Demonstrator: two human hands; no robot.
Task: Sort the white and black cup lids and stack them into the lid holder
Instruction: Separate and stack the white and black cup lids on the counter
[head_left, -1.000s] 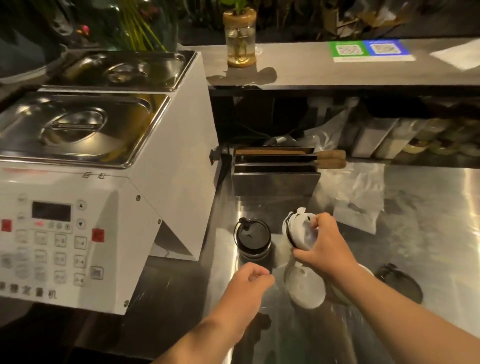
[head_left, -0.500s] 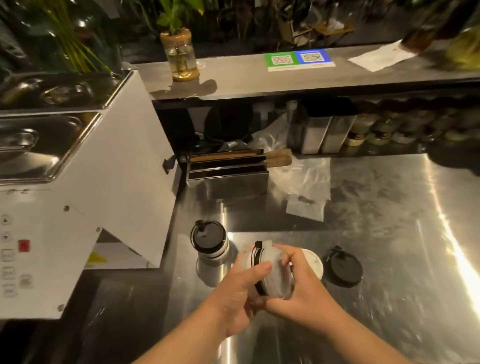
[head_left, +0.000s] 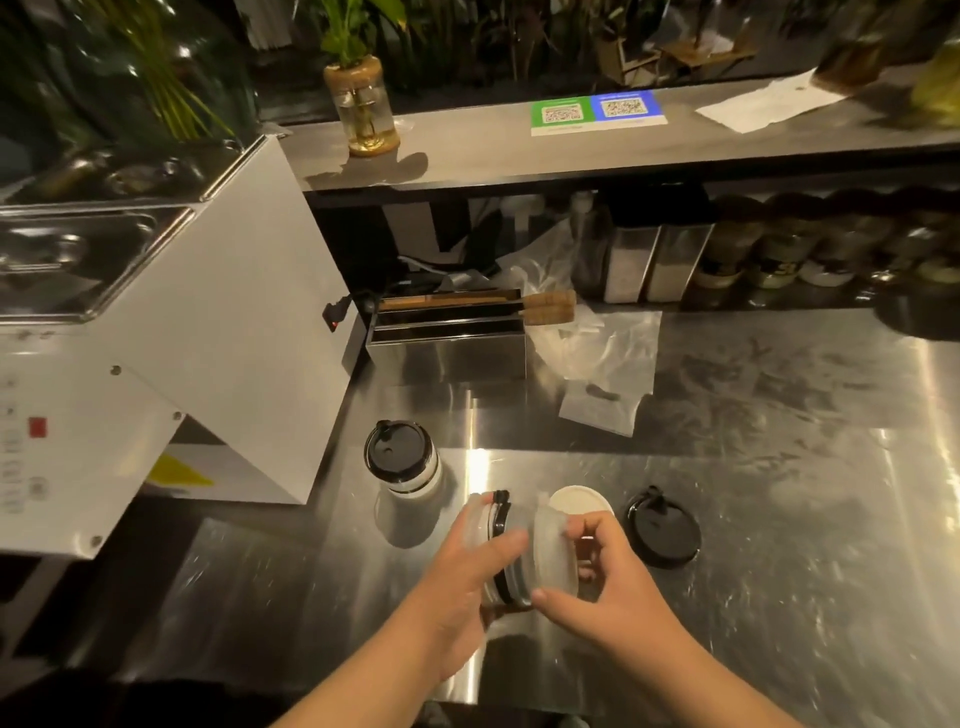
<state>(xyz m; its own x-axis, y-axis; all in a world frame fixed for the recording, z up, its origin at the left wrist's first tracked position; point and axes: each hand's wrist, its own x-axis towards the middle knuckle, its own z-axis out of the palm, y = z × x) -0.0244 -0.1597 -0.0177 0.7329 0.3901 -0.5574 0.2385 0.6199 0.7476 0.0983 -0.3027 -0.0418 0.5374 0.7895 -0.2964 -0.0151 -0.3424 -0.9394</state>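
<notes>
From the head camera, both hands grip a mixed bundle of lids held on edge over the steel counter (head_left: 779, 467): the left hand (head_left: 467, 577) is closed around the end with a black lid (head_left: 500, 525), and the right hand (head_left: 608, 566) pinches the white lids (head_left: 550, 551). The sorting looks about midway. A stack topped by a black lid (head_left: 399, 457) stands at 10 o'clock from the hands, while a loose white lid (head_left: 579, 501) at 1 o'clock and a loose black lid (head_left: 662, 530) at 3 o'clock still lie on the counter.

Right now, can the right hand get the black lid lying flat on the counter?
Probably yes, once freed. The black lid lies just right of the right hand with bare counter between, but that hand is busy gripping the lid stack.
</notes>
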